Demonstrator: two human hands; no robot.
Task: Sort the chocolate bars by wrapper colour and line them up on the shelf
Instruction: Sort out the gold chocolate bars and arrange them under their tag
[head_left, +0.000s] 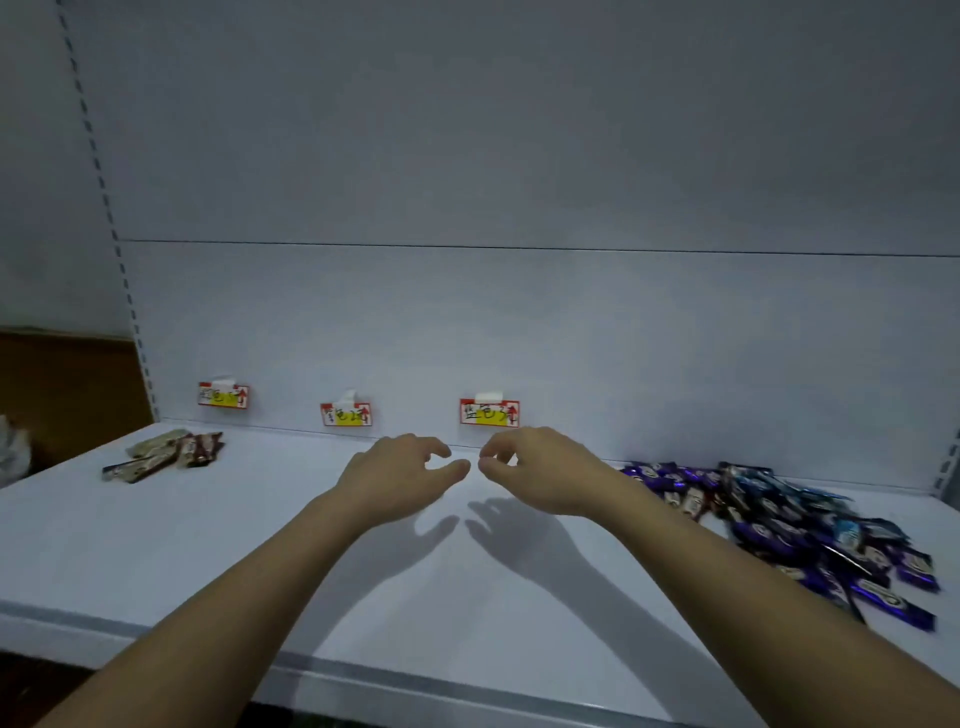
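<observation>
Two empty hands, left hand (400, 475) and right hand (535, 467), fingers loosely curled, purple bars (810, 530) heaped rightward, brown bars (166, 454) far left

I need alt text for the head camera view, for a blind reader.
Two empty hands, left hand and right hand, hover over a white shelf. Brown chocolate bars lie far left, a purple and blue pile right, three labels behind.
</observation>
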